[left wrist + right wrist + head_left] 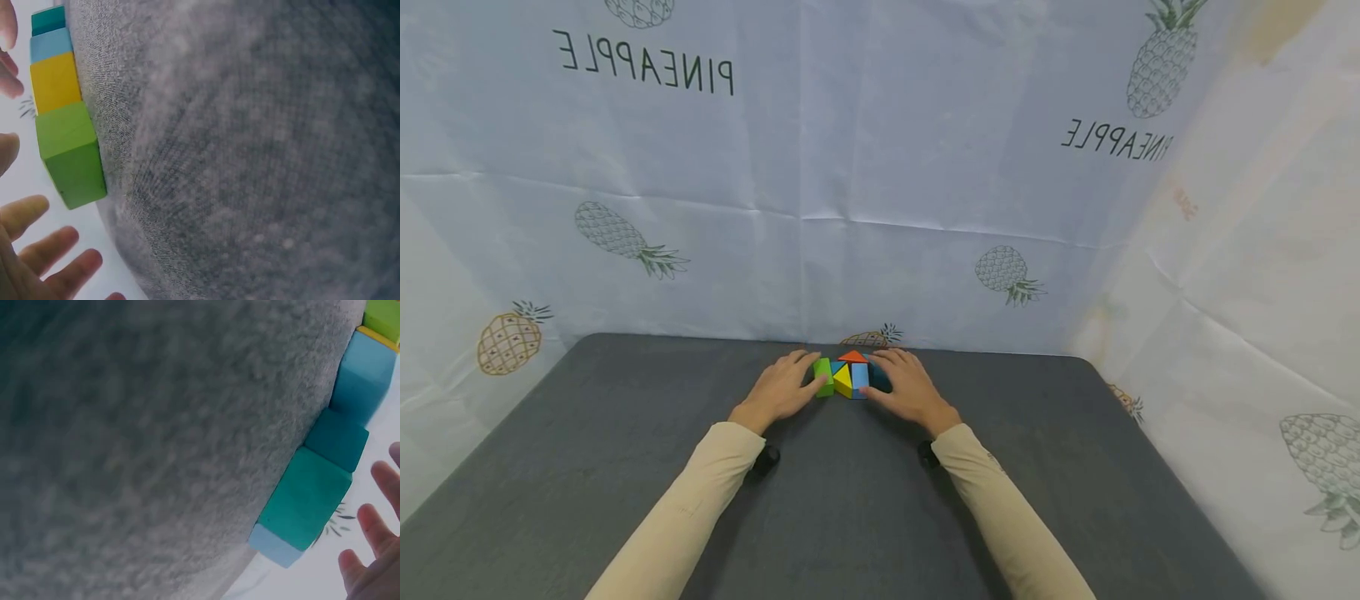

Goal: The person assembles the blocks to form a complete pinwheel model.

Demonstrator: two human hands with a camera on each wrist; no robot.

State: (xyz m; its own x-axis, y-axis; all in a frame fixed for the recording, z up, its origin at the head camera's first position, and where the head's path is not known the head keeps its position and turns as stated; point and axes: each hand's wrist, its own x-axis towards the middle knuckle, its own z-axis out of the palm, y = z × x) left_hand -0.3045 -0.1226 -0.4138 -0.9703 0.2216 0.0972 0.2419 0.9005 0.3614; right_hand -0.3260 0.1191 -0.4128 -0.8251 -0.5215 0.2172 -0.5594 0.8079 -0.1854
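A tight cluster of toy blocks stands near the table's far edge. Green (824, 377), yellow (843, 381) and light blue blocks (860, 379) line its front, and an orange-red triangular block (852, 357) shows behind. My left hand (781, 387) is beside the green end, its fingers spread; in the left wrist view they stay apart from the green block (74, 156). On the other side, my right hand (910, 387) has its fingers extended around the blue end. The right wrist view shows a teal block (307, 499) in the row, with those fingers off it.
The dark grey table (850, 517) spreads out in front of the blocks. A white cloth (880, 150) printed with pineapples hangs behind the table and along its sides. Both forearms, in beige sleeves (685, 508), reach across the table from the near side.
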